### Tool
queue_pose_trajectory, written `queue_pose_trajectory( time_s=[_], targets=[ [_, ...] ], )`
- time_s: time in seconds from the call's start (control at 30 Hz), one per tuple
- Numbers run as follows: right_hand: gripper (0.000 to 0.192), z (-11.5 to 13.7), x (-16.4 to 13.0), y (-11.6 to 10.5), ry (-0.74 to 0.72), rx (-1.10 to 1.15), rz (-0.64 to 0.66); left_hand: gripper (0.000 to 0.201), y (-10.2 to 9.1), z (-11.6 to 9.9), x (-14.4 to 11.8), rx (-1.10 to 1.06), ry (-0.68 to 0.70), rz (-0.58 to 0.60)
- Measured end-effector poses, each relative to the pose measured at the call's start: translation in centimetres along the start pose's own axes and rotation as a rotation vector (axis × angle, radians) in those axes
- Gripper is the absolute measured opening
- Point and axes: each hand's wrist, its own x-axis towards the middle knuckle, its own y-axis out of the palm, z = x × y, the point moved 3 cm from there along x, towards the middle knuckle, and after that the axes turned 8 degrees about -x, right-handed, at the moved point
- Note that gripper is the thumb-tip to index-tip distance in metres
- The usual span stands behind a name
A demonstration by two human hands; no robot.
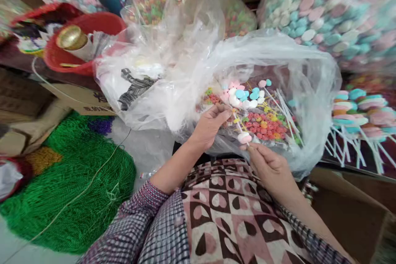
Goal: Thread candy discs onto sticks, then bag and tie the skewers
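Note:
My right hand pinches the lower end of a white stick in front of the apron. Threaded on the stick is a pink-and-white oval piece, like a marshmallow, with small yellow pieces above it. At the stick's upper end, the thumb and forefinger of my left hand close on a small yellow piece. Just beyond, in an open clear plastic bag, lie red ring-shaped pieces, pastel oval pieces and loose white sticks.
Finished-looking sticks with stacked pastel pieces lie at the right. Big bags of pastel pieces and coloured rings stand behind. To the left are a red basin, black twist-like strips and a heap of green cord.

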Motion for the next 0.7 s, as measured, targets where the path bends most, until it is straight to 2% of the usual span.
queue_pose_trajectory(
  time_s=[0.13, 0.3, 0.4, 0.57, 0.7],
  targets=[
    [0.037, -0.67, 0.35, 0.29, -0.037, 0.043, -0.004, 0.017, -0.03, -0.06, 0.05, -0.005, 0.0, -0.015],
    [0.041, -0.8, 0.04, 0.41, 0.082, 0.232, 0.055, 0.018, -0.04, -0.1, 0.05, -0.205, -0.125, -0.079],
    [0.042, -0.66, -0.15, 0.45, 0.104, 0.282, 0.073, 0.021, 0.08, -0.09, 0.0, -0.241, -0.168, -0.072],
    [0.042, -0.85, -0.11, 0.43, 0.128, 0.289, 0.05, 0.019, 0.2, 0.05, -0.12, -0.206, -0.143, -0.023],
    [0.041, -0.88, 0.0, 0.38, 0.159, 0.382, 0.067, 0.018, 0.11, 0.19, -0.19, -0.194, -0.137, -0.023]
  ],
)
